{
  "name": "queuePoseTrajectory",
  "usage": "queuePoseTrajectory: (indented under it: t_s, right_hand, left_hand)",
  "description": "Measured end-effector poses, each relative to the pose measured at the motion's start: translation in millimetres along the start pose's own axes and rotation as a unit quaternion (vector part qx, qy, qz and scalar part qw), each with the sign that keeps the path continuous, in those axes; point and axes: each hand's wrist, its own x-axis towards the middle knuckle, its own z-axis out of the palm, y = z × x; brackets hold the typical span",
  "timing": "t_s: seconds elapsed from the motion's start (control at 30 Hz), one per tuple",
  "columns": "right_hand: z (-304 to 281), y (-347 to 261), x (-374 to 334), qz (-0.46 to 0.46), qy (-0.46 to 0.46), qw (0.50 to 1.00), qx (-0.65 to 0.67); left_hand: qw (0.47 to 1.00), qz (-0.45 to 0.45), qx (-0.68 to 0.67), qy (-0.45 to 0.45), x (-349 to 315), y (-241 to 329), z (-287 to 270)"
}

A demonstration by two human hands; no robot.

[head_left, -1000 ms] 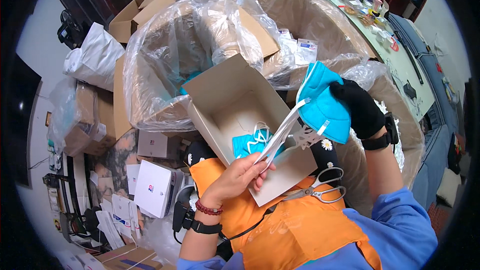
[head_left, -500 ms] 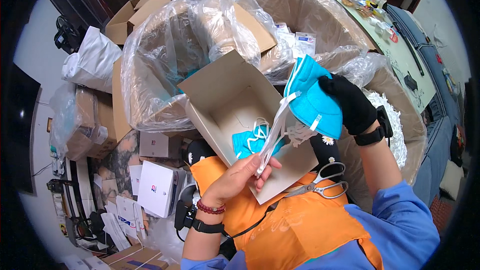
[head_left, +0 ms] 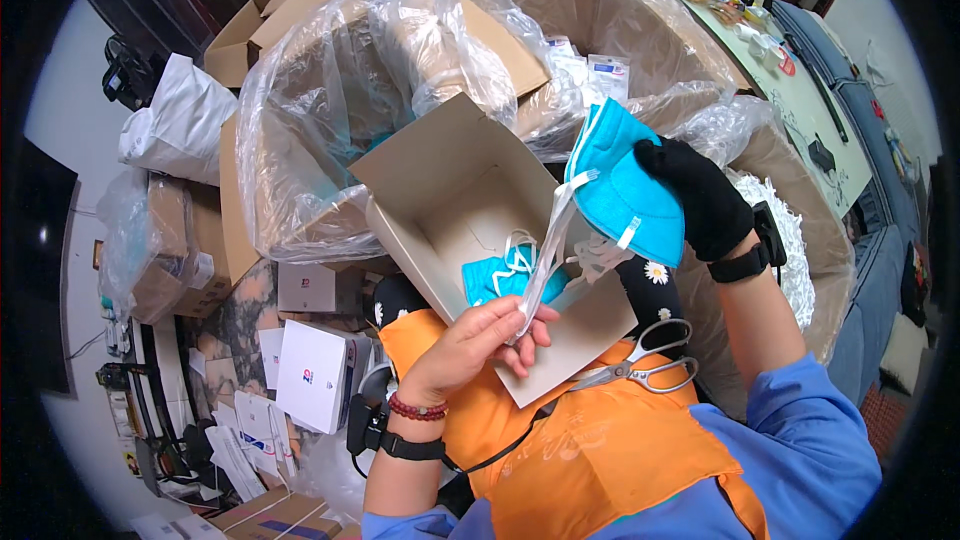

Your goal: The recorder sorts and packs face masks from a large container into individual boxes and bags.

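My right hand, in a black glove, grips a stack of turquoise face masks by its right side. White elastic straps hang from the masks down to my bare left hand, whose fingers pinch their lower ends. Below the straps an open cardboard box sits tilted on my lap. Another turquoise mask with loose white straps lies inside it, partly hidden behind the held straps. A pair of scissors rests on my orange apron, to the right of the box flap.
Large cartons lined with clear plastic stand ahead. Another at the right holds white strips. White boxes and papers lie on the floor at left. A cluttered table and a blue sofa stand at far right.
The masks in my right hand have shifted and tilted slightly, rising a little. My left hand has moved slightly up, still pinching the straps.
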Motion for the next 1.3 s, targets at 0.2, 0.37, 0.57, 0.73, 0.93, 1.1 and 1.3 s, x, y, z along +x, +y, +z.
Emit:
queuePoseTrajectory:
  t_s: [0.2, 0.37, 0.57, 0.73, 0.93, 1.1, 1.3]
  right_hand:
    - [1, -1, -2, -0.023, -0.009, 1.000, -0.011]
    - [3, -1, 1, -0.032, 0.008, 0.999, 0.010]
    - [10, -6, -2, -0.072, -0.044, 0.985, 0.152]
    - [17, 9, -19, -0.055, -0.090, 0.981, 0.163]
    - [89, 25, -24, 0.132, -0.449, 0.782, -0.412]
    - [67, 26, -18, 0.210, -0.290, 0.878, -0.319]
    - [78, 33, -31, 0.063, -0.204, 0.958, -0.191]
  left_hand:
    - [1.000, -0.007, 0.028, 0.000, -2, 2, 9]
    - [0.999, -0.010, 0.028, -0.022, 0, -5, 3]
    - [0.994, -0.064, 0.079, 0.046, -7, -8, 0]
    - [0.973, -0.003, 0.210, 0.096, -12, -3, -2]
    - [0.812, 0.190, 0.521, 0.181, 8, 25, 1]
    - [0.775, 0.116, 0.589, 0.195, -20, 51, 25]
    - [0.963, 0.069, 0.229, 0.121, -13, 10, 39]
